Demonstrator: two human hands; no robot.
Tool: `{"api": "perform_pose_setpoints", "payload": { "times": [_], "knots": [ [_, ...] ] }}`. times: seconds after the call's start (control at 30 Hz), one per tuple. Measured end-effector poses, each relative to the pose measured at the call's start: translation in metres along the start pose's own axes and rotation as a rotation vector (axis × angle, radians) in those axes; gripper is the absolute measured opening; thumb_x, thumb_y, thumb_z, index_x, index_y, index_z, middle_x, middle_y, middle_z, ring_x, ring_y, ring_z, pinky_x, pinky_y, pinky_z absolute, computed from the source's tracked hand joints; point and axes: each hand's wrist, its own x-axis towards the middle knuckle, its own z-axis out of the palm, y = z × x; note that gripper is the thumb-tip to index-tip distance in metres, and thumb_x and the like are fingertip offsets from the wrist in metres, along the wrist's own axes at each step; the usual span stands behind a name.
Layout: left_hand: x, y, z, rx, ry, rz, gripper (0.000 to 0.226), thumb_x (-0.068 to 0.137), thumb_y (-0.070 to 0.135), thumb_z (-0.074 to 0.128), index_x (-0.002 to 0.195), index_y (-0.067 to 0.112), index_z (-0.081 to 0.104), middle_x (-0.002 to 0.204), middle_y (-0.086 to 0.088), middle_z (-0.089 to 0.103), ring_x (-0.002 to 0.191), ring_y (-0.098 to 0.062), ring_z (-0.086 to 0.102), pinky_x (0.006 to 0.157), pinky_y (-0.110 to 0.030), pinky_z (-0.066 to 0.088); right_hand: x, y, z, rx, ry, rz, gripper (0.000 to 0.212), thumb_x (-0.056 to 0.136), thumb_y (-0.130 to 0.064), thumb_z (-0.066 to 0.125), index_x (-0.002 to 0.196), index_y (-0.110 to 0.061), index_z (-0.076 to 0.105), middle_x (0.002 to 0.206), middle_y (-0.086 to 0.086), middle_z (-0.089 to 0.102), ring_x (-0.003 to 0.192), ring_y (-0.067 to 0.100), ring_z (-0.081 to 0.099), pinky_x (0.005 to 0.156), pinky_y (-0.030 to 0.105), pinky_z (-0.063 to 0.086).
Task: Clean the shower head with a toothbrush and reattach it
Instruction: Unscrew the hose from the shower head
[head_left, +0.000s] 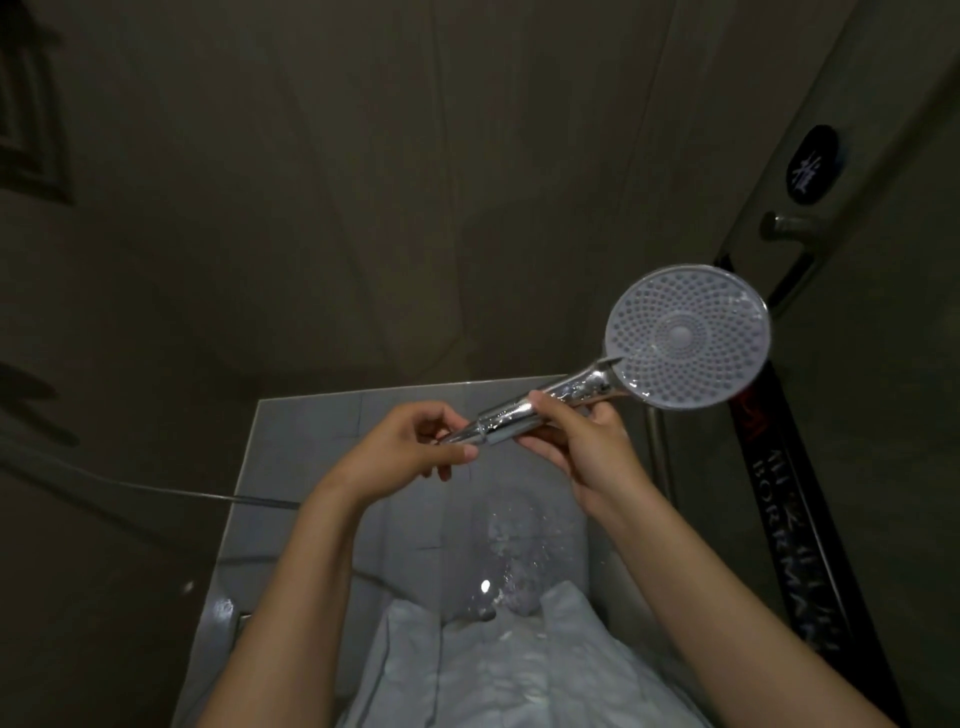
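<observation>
A chrome shower head (685, 335) with a round grey spray face full of small nozzles points up and to the right, in the middle right of the head view. My right hand (576, 441) grips its chrome handle from below. My left hand (410, 449) pinches the conical metal fitting at the handle's lower end. A thin metal hose (208, 496) runs from the left wall toward my left hand; its end is hidden behind that hand. No toothbrush is in view.
Below my hands lies a wet, pale tiled floor (311, 415) with splashed water. Dark walls stand on the left and behind. A glass door with a metal handle (789, 228) and a black printed strip stands at the right.
</observation>
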Motion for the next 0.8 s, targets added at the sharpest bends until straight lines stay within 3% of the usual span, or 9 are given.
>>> {"api": "perform_pose_setpoints", "payload": {
  "times": [0.13,0.3,0.4,0.53,0.63,0.8],
  "knots": [
    [-0.003,-0.002,0.000,-0.044,-0.053,-0.025,0.003,0.084,0.017,0.067,0.085,0.014,0.067,0.070,-0.003,0.069,0.056,-0.012,0.060,0.057,-0.024,0.040,0.000,0.000,-0.002,0.005,0.012,0.014,0.031,0.082,-0.004,0.067,0.108,-0.004,0.051,0.102,0.017,0.067,0.085,0.024,0.070,0.066,0.030,0.059],
    [-0.007,0.004,0.002,-0.020,-0.066,-0.065,0.017,0.094,0.020,0.053,0.088,0.012,0.067,0.072,-0.003,0.070,0.062,-0.010,0.062,0.066,-0.028,0.040,-0.001,-0.003,-0.001,-0.005,-0.004,-0.003,0.024,0.082,-0.003,0.067,0.101,-0.007,0.053,0.097,0.013,0.068,0.083,0.023,0.071,0.067,0.031,0.060],
    [-0.009,0.012,0.002,0.051,-0.037,-0.062,0.018,0.095,0.022,0.050,0.088,0.016,0.066,0.071,0.002,0.070,0.063,-0.007,0.059,0.062,-0.023,0.038,-0.003,-0.008,0.001,0.004,-0.008,0.001,0.021,0.082,-0.003,0.066,0.098,-0.008,0.053,0.101,0.014,0.067,0.085,0.022,0.070,0.066,0.030,0.060],
    [-0.011,0.031,0.002,-0.012,0.055,0.067,0.008,0.089,0.010,0.061,0.096,0.012,0.065,0.078,-0.003,0.068,0.058,-0.002,0.057,0.054,-0.010,0.042,-0.005,-0.025,0.005,0.030,-0.032,-0.012,0.027,0.083,-0.004,0.066,0.105,-0.006,0.051,0.107,0.016,0.067,0.091,0.023,0.069,0.069,0.031,0.060],
    [-0.010,0.044,0.001,-0.022,0.152,0.164,0.026,0.079,0.004,0.072,0.102,0.011,0.061,0.090,-0.007,0.067,0.071,-0.007,0.061,0.063,-0.018,0.052,-0.006,-0.041,0.010,0.044,-0.065,-0.053,0.024,0.084,-0.005,0.064,0.104,-0.006,0.051,0.111,0.017,0.066,0.095,0.024,0.068,0.076,0.036,0.060],
    [-0.007,0.054,0.008,-0.053,0.303,0.287,0.027,0.075,0.001,0.074,0.094,0.015,0.060,0.092,-0.005,0.066,0.079,-0.009,0.062,0.063,-0.019,0.051,-0.009,-0.063,0.014,0.007,-0.128,-0.095,0.021,0.087,-0.010,0.062,0.107,-0.009,0.055,0.112,0.014,0.067,0.100,0.023,0.068,0.079,0.035,0.059]
  ]
}}
